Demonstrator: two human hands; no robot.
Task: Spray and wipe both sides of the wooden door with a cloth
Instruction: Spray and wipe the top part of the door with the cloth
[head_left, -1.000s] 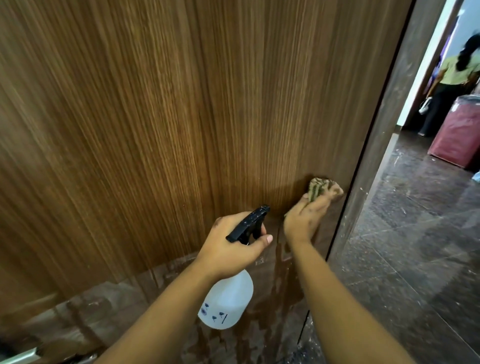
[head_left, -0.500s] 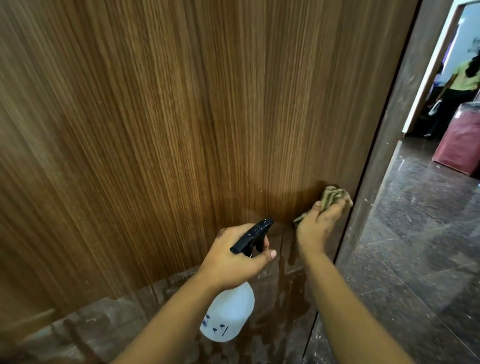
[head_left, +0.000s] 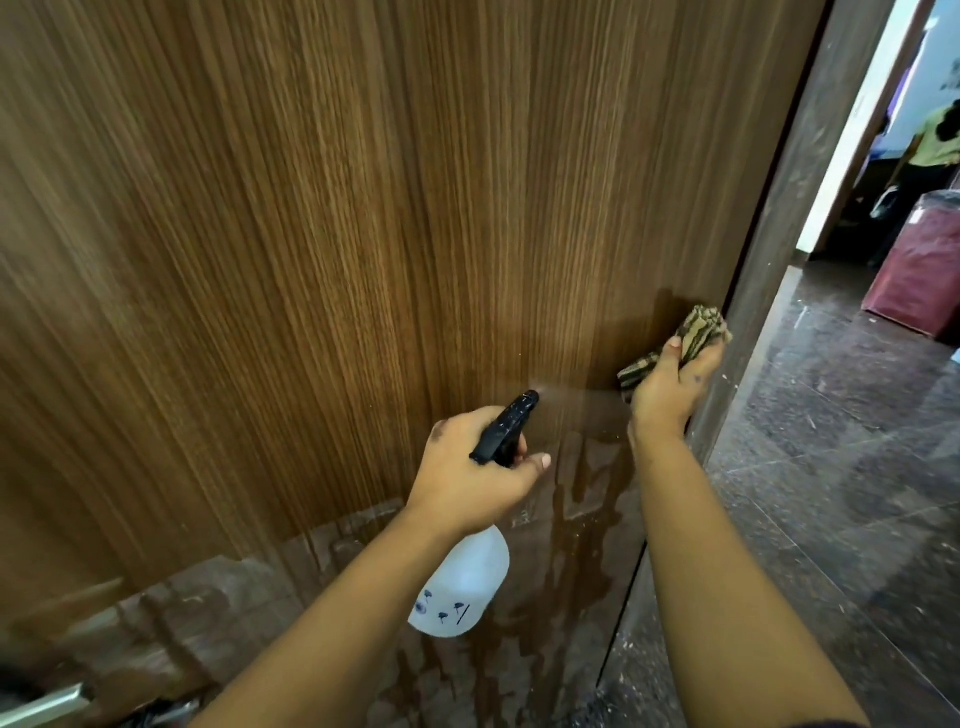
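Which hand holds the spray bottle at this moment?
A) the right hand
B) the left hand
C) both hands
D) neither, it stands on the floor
B: the left hand grips the spray bottle at its black trigger head, while the right hand presses the cloth against the door.

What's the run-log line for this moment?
left hand: grips spray bottle, mist at nozzle | right hand: presses striped cloth to wooden door near its edge | lower door: wet streaks

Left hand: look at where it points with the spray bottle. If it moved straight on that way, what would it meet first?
Probably the door. The left hand aims the bottle nozzle at its wood face, with nothing visible between; the gap's depth is unclear.
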